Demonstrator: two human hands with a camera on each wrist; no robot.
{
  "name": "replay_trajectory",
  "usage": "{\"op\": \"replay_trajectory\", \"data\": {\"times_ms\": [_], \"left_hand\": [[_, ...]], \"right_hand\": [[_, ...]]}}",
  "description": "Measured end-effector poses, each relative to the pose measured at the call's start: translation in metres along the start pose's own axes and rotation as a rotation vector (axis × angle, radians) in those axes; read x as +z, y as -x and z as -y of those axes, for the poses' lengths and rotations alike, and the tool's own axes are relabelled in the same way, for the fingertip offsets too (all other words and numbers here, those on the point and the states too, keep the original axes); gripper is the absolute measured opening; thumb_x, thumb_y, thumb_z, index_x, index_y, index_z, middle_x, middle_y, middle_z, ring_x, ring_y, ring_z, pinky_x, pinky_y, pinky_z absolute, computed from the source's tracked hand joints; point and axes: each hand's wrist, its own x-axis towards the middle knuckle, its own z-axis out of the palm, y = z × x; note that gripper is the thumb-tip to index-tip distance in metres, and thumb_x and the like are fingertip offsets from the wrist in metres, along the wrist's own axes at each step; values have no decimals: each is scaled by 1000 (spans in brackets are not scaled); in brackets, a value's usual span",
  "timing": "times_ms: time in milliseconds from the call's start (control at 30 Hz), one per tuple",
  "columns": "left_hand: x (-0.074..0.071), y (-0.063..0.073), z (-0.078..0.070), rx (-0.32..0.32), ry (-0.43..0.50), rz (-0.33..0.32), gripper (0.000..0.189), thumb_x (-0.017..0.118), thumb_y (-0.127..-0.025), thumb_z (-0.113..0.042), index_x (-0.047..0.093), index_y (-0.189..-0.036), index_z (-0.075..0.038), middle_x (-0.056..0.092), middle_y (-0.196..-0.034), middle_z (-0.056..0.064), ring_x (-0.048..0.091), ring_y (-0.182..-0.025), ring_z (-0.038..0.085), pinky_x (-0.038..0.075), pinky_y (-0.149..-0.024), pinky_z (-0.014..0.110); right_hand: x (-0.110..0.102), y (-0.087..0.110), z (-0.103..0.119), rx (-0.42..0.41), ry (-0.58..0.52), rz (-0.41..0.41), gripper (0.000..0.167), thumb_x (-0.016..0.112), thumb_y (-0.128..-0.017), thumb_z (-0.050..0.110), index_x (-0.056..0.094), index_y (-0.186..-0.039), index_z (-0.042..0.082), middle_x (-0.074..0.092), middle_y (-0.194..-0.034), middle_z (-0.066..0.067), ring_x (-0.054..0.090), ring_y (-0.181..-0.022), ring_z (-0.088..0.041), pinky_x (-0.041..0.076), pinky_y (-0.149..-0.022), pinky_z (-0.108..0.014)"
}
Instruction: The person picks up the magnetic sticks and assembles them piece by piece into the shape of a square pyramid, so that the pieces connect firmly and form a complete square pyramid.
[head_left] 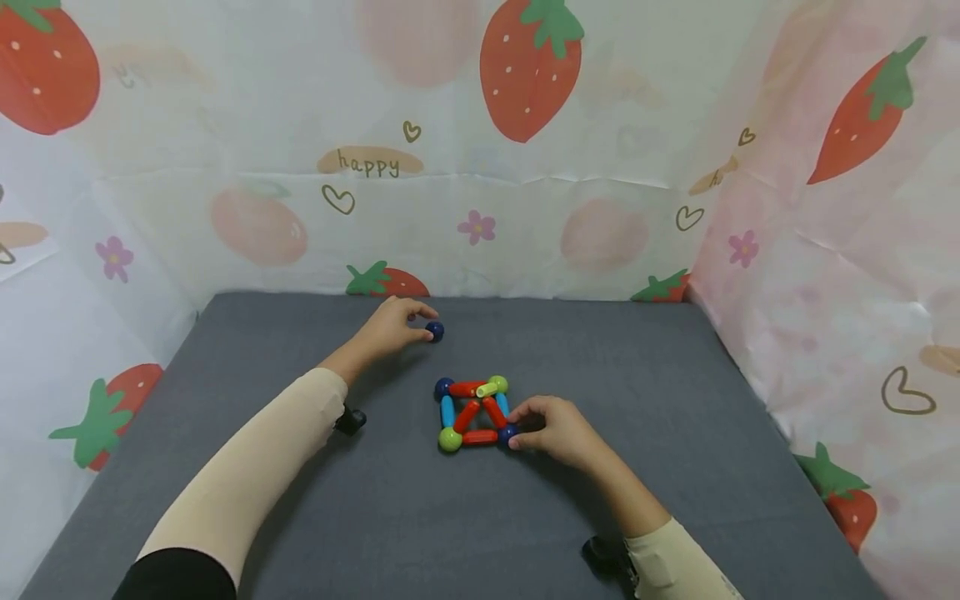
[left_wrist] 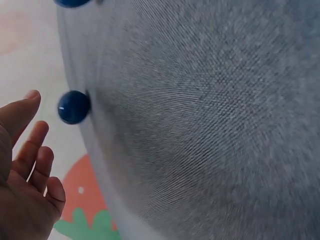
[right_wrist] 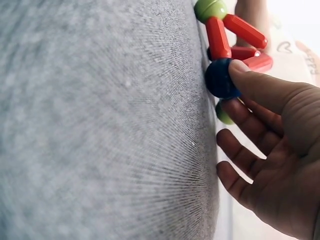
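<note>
In the head view, a ball-and-rod frame of magnetic sticks (head_left: pixel 480 437) lies on the grey cloth, with blue and lime balls at its corners. Red rods and light blue rods form its sides. Two red rods (right_wrist: pixel 246 31) slant up from the near corners, and a short lime rod (head_left: pixel 487 389) lies at the far right corner. My right hand (head_left: pixel 558 429) pinches the near right blue ball (right_wrist: pixel 221 78) between thumb and index finger. Farther back, my left hand (head_left: pixel 393 327) is beside a loose blue ball (left_wrist: pixel 74 107); the left wrist view shows its fingers loosely bent, apart from the ball.
The grey cloth (head_left: pixel 390 525) covers the table. A strawberry-print curtain (head_left: pixel 525 183) stands along the back and both sides. Small black devices (head_left: pixel 350 421) are worn at both wrists.
</note>
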Motion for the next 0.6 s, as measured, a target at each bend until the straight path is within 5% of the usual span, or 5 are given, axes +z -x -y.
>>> {"op": "replay_trajectory", "data": {"times_ms": [600], "left_hand": [[22,-17,17,-134,87,22,41,76,-95,-25,66,-133,-12,64,-137,12,59,-122,31,49,-102,48]], "right_hand": [[-2,1,-2,-18,-1,2,24,88,-82,23,77,-102,21,71,-104,4,62,-90,-15,52,-75,-32]]}}
